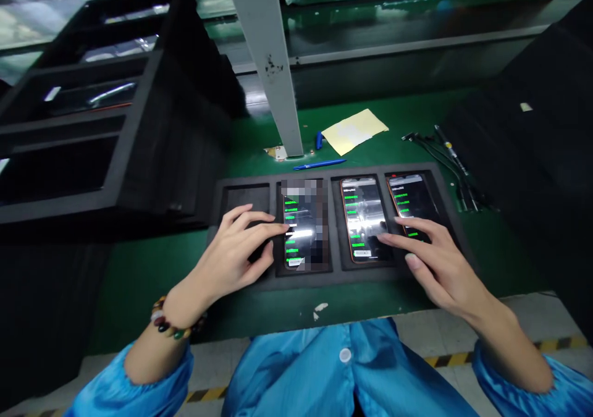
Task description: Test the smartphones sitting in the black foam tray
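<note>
Three smartphones lie face up in a black foam tray [278, 283], their screens lit with rows of green text. My left hand [241, 244] reaches over the tray's leftmost slot, its index fingertip at the left edge of the left phone [301, 244]; the fingers are apart and hold nothing. The index finger of my right hand [438, 262] is at the lower right of the middle phone [364, 213]. Another finger of that hand lies over the right phone [419, 194] and covers part of it. My right fingers are spread too, with nothing held.
Stacked black foam trays [152, 108] with phones rise at the left. Behind my tray are a blue pen [319, 164], a blue cap [319, 139], a yellow paper [356, 131] and a grey post [273, 65]. Black cables [456, 170] lie right, beside a large dark stack [532, 139].
</note>
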The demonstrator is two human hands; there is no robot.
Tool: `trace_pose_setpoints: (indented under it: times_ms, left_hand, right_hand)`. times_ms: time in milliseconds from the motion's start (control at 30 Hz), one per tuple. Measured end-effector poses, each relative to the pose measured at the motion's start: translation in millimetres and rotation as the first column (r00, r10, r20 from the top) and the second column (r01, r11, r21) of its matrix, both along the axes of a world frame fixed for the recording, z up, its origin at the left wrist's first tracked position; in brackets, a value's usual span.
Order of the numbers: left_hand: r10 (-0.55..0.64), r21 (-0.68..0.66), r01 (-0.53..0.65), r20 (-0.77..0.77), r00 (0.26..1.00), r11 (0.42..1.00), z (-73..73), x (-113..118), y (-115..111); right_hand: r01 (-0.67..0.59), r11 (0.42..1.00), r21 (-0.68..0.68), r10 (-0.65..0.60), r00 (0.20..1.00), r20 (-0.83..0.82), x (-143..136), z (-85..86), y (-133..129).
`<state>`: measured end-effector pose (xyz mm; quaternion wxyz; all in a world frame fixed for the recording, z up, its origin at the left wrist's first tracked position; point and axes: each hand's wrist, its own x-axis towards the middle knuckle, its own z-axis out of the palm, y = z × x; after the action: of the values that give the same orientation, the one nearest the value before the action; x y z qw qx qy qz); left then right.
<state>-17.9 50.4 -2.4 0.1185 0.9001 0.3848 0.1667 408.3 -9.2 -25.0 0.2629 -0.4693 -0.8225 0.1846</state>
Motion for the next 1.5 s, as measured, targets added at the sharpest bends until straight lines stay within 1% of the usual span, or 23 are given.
trace_pose_setpoints:
  times_ms: [100, 200, 300, 400, 467, 500, 567, 633, 733, 833, 1033, 1133, 1200, 1267, 1300, 1367, 1433, 1467, 1500]
  left_hand:
    - [-0.004, -0.061, 0.004, -0.003, 1.0, 0.998, -3.6, 1, 8]
    - [-0.015, -0.086, 0.012, -0.039, 0.999, 0.996, -5.8, 4, 17]
    - [0.01, -0.084, -0.015, -0.063, 0.998, 0.996, -6.8, 8, 25]
    - [0.041, -0.118, -0.048, -0.064, 0.997, 0.992, -8.1, 9, 30]
    - [0.056, -0.145, -0.064, -0.055, 0.997, 0.987, -9.0, 8, 31]
    - [0.062, -0.151, -0.069, -0.048, 0.997, 0.986, -9.4, 7, 31]
    - [0.065, -0.138, -0.067, -0.024, 0.998, 0.988, -9.8, 5, 31]
    - [0.052, -0.105, -0.051, 0.008, 0.999, 0.993, -9.6, 3, 30]
    - [0.003, -0.085, -0.001, 0.023, 1.0, 0.996, -9.5, 3, 32]
    - [-0.019, -0.105, 0.018, -0.003, 1.0, 0.994, -11.4, 4, 37]
    - [0.053, -0.114, -0.061, -0.078, 0.996, 0.992, -14.3, 5, 53]
    - [0.071, -0.123, -0.085, -0.12, 0.99, 0.989, -11.9, 6, 58]
    - [0.077, -0.119, -0.092, -0.124, 0.989, 0.989, -9.8, 7, 58]
    - [0.078, -0.099, -0.089, -0.108, 0.991, 0.991, -7.5, 12, 55]
    - [0.065, -0.087, -0.073, -0.092, 0.994, 0.994, -6.3, 15, 53]
    - [0.007, -0.069, -0.011, -0.051, 0.999, 0.998, -3.6, 21, 49]
    - [-0.054, -0.063, 0.052, -0.027, 0.998, 0.997, -1.0, 28, 45]
    - [-0.072, -0.06, 0.07, -0.024, 0.997, 0.996, 0.0, 30, 44]
    - [-0.079, -0.058, 0.077, -0.03, 0.996, 0.995, 0.7, 31, 44]
  right_hand:
    - [-0.031, 0.999, 0.025, 0.03, 0.999, 0.027, -8, -4.8, 9]
    - [0.012, 1.0, 0.008, -0.012, 0.998, 0.061, -13, -7.0, 19]
    - [0.044, 0.999, 0.001, -0.043, 0.994, 0.097, -17, -5.6, 29]
    - [0.059, 0.998, -0.006, -0.059, 0.993, 0.098, -15, -2.1, 32]
    - [0.111, 0.994, -0.013, -0.11, 0.992, 0.055, -7, 0.0, 28]
    - [0.159, 0.987, -0.007, -0.158, 0.987, 0.024, 1, 0.6, 25]
    - [0.264, 0.964, 0.019, -0.263, 0.965, -0.017, 19, 0.7, 17]
    - [0.32, 0.947, 0.04, -0.32, 0.947, -0.002, 37, -0.5, 11]
    - [0.316, 0.948, 0.031, -0.317, 0.946, 0.061, 52, -2.6, 12]
    - [0.303, 0.953, 0.015, -0.303, 0.948, 0.093, 51, -3.6, 27]
    - [0.313, 0.95, -0.01, -0.308, 0.94, 0.144, 42, -8.3, 64]
    - [0.303, 0.953, -0.01, -0.299, 0.945, 0.136, 42, -9.2, 69]
    - [0.308, 0.951, 0.001, -0.306, 0.945, 0.117, 40, -5.8, 65]
    - [0.292, 0.956, 0.017, -0.293, 0.953, 0.082, 33, 0.7, 56]
    - [0.258, 0.966, 0.016, -0.258, 0.964, 0.064, 28, 4.4, 50]
    - [0.119, 0.993, -0.008, -0.119, 0.992, 0.042, 16, 10.4, 41]
    - [-0.021, 0.999, -0.036, 0.023, 0.999, 0.04, 3, 12.8, 36]
    - [-0.059, 0.997, -0.043, 0.061, 0.997, 0.046, -3, 12.5, 37]
    - [-0.069, 0.997, -0.042, 0.071, 0.996, 0.055, -8, 11.4, 39]
